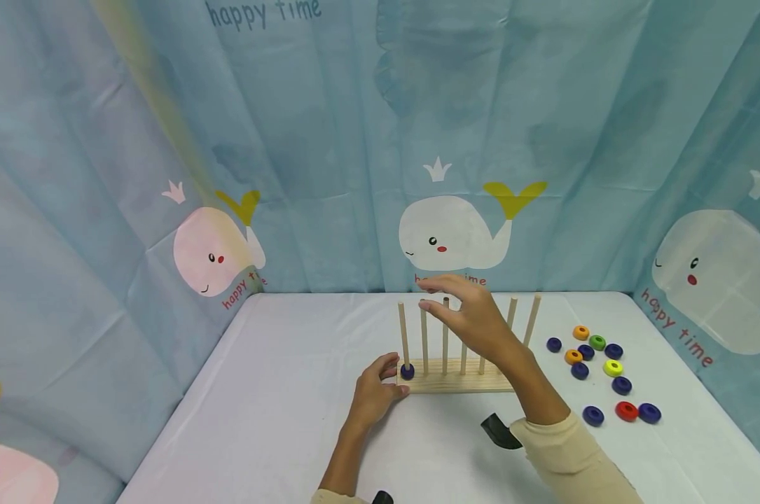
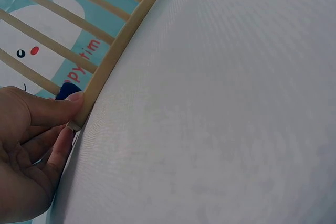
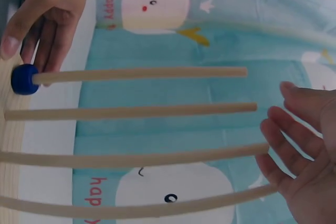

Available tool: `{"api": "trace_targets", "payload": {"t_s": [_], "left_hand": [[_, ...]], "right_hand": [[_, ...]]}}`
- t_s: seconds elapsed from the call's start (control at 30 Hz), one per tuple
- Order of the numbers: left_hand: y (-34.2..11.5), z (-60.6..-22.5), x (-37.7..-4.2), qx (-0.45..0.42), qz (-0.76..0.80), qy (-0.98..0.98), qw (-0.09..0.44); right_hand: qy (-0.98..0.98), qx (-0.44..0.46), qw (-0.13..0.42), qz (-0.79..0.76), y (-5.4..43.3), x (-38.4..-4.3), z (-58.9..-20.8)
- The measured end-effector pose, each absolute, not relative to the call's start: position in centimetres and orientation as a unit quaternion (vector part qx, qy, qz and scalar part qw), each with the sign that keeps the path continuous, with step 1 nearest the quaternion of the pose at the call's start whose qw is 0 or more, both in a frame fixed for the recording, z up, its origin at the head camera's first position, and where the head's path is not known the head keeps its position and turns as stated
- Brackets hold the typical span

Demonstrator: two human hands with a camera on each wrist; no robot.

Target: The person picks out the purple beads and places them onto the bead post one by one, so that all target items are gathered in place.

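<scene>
A wooden peg board (image 1: 445,383) with a row of upright wooden pegs stands on the table. My left hand (image 1: 373,395) grips the left end of its base, thumb (image 2: 71,106) at the front edge and fingers around the end. One dark blue ring (image 1: 407,372) sits at the bottom of the leftmost peg, right beside that hand; in the right wrist view the blue ring (image 3: 23,80) lies against the base. My right hand (image 1: 474,318) is raised near the peg tops, thumb and fingers apart, holding nothing. In the head view it hides parts of several pegs.
Loose rings lie scattered on the white table (image 1: 279,392) right of the board: several dark blue ones, a red ring (image 1: 627,411), a yellow ring (image 1: 613,368), a green ring (image 1: 597,342) and two orange ones. A blue curtain (image 1: 329,231) with whale prints hangs behind the table.
</scene>
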State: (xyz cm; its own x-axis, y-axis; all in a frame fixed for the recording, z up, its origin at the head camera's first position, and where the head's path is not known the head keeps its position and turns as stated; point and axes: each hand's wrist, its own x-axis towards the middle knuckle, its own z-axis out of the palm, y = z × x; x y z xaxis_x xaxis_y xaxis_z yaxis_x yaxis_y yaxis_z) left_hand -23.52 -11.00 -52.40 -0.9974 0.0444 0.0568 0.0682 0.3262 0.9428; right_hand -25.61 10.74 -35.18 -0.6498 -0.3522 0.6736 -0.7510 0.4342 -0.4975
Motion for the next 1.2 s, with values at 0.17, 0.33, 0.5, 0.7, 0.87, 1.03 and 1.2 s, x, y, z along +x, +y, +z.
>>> {"api": "trace_targets", "payload": {"t_s": [0.17,0.33,0.5,0.7,0.87,1.03,1.2], "left_hand": [[-11.0,-52.3,-23.4,-0.032,-0.581,-0.813,0.011],[-11.0,-52.2,-23.4,-0.034,-0.582,-0.813,0.017],[-11.0,-52.3,-23.5,-0.03,-0.579,-0.815,0.014],[-11.0,-52.4,-23.8,-0.028,-0.577,-0.816,0.011],[-10.9,-52.5,-23.7,-0.027,-0.576,-0.817,0.009],[-10.8,-52.5,-23.7,-0.026,-0.574,-0.818,0.011],[-10.8,-52.4,-23.6,-0.028,-0.574,-0.818,0.012]], "right_hand": [[-0.804,0.331,0.27,0.414,12.1,-25.5,-35.4],[-0.793,0.318,0.291,0.431,13.4,-25.3,-35.6],[-0.788,0.289,0.305,0.45,14.8,-24.7,-35.7],[-0.788,0.264,0.325,0.451,16.7,-24.1,-36.0],[-0.785,0.259,0.339,0.449,18.1,-23.6,-36.2],[-0.784,0.244,0.355,0.447,19.6,-23.0,-36.5],[-0.79,0.23,0.369,0.433,21.0,-22.7,-37.0]]}}
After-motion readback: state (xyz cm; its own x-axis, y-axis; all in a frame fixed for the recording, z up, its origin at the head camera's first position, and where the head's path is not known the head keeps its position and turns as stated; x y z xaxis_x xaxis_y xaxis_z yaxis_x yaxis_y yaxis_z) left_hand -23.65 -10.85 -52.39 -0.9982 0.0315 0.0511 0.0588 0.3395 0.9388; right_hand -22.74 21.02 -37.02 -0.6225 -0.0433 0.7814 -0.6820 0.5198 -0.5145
